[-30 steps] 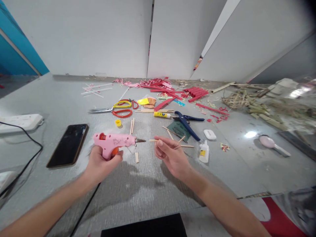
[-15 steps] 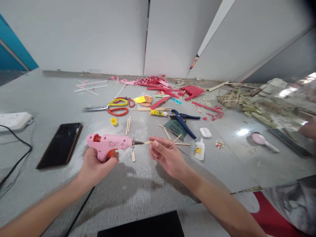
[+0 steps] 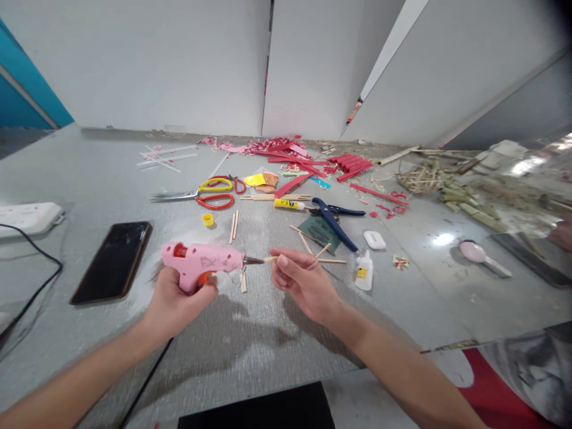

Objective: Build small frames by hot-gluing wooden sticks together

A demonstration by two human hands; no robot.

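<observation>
A pink hot glue gun (image 3: 210,257) is gripped in my left hand (image 3: 179,301), its metal nozzle pointing right. Between thumb and fingers, my right hand (image 3: 304,280) pinches a thin wooden stick (image 3: 269,259), mostly hidden by the fingers. The stick's tip is at the nozzle, and it looks to be touching. Short wooden sticks (image 3: 234,227) lie beyond the gun, and small wood pieces (image 3: 243,282) lie just under its nozzle. Past my right hand, more sticks rest on a dark green sheet (image 3: 319,231), near a white glue bottle (image 3: 364,273).
Beyond the hands lie scissors (image 3: 214,193), a glue stick (image 3: 288,204), dark blue pliers (image 3: 335,220) and red paper strips (image 3: 351,165). A phone (image 3: 111,262) and a power strip (image 3: 29,219) are at the left. A pink-and-white handled object (image 3: 473,252) lies right, with another person's hand (image 3: 563,232) at the edge.
The nozzle has come slightly closer to the stick's tip. The whole view has shifted a little; both hands keep their hold.
</observation>
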